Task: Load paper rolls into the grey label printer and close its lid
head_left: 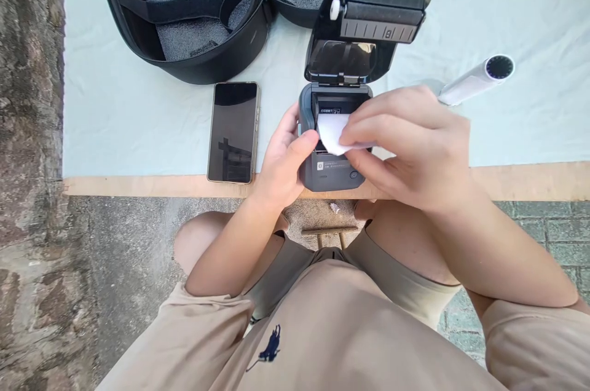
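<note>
Left hand [281, 163] clasps the left side of the printer [329, 173], fingers wrapped round its wall and the thumb laid across its front top edge. Right hand [410, 145] comes in from the other side, fingers bunched and pinching the paper [332, 133], a white piece held over the printer's open bay and curling down toward its front. The printer is small, dark grey, and stands at the near edge of the table [530, 181], just ahead of the person's knees. Its lid [364, 28] is swung up and tilted back, a roller bar showing along its top edge. A phone [233, 131] lies flat just left of the left hand, screen up and dark, its near end close to the table's wooden edge. Behind phone and printer sits a black case [193, 10], opened wide into two halves with grey foam lining, with black straps crossing the left half. To the right, behind the right hand, a white tube [477, 78] lies on its side, its dark round end pointing away to the right. A pale cloth [115, 114] covers the table up to the bare wooden strip at its near edge.
</note>
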A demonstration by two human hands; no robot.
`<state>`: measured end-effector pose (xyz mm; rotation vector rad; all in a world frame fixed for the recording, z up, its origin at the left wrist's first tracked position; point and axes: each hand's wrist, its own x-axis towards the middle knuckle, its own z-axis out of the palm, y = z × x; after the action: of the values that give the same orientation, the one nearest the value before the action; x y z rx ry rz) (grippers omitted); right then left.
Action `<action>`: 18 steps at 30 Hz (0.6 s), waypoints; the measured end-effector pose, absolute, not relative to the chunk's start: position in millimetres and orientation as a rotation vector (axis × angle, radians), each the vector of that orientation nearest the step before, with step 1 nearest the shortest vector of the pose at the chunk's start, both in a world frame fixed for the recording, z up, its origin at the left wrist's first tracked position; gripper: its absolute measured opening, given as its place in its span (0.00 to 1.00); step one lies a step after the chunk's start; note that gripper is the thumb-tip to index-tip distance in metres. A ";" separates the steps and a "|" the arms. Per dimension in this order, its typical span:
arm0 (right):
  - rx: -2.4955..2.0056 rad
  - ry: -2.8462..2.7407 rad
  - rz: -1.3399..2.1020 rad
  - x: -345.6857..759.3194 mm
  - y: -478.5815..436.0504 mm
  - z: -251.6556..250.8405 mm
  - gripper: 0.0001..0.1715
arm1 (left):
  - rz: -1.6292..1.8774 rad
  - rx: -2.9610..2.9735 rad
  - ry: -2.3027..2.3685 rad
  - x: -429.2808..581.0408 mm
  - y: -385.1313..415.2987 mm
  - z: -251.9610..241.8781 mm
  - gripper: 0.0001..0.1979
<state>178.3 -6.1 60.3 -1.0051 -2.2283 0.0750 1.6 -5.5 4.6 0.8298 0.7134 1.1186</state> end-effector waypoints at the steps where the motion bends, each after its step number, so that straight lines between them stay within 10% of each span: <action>1: -0.944 -2.259 0.083 179.8 -6.7 58.4 0.06 | 1.119 0.835 0.699 1.0 -5.0 3.7 0.23; 18: -1.036 -2.202 0.357 188.8 -5.2 52.2 0.16 | 1.097 0.887 0.695 -1.4 -2.8 1.8 0.33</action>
<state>188.8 -5.2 52.2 -1.0357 -2.2019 0.3567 -1.4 -2.8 1.8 0.8867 0.6948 1.0966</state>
